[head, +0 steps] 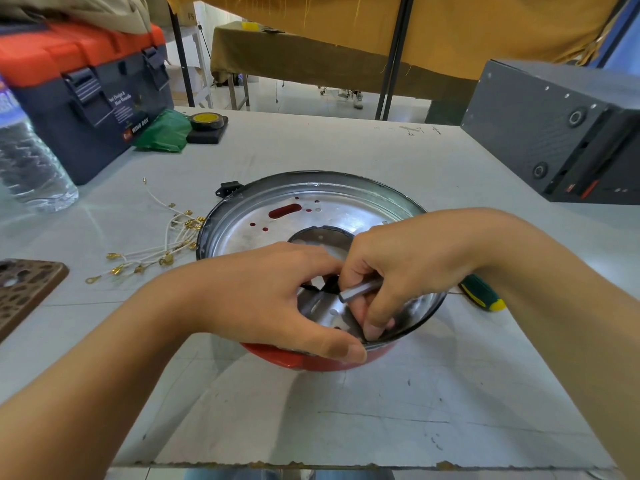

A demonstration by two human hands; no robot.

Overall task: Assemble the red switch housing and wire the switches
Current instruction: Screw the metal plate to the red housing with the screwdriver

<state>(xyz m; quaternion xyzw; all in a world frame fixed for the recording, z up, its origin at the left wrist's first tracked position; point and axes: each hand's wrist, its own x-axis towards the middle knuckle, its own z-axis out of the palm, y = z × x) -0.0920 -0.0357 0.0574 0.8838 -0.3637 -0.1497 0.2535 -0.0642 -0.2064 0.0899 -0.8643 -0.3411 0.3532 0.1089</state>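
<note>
Surface: grey table (381,403), toolbox (86,98) far left, white wires (152,247) beside it.
Left hand (263,299): thumb curled over the near rim of the red housing (311,362), gripping it.
Right hand (391,271): fingers pinch a metal bit (356,291) inside the housing.

Small black part (329,285) mostly hidden between fingers; screwdriver (483,296) shaft behind right forearm; water bottle (24,147) cropped, blurred.

Round red housing (322,363): glossy red outside, shiny bare metal pan inside, reflective. White desk (346,410): matt, scuffed, chipped front edge. Clear crinkled plastic bottle (31,161). Plastic toolbox (86,98), orange lid. White wires (152,251) with brassy metal terminals.
</note>
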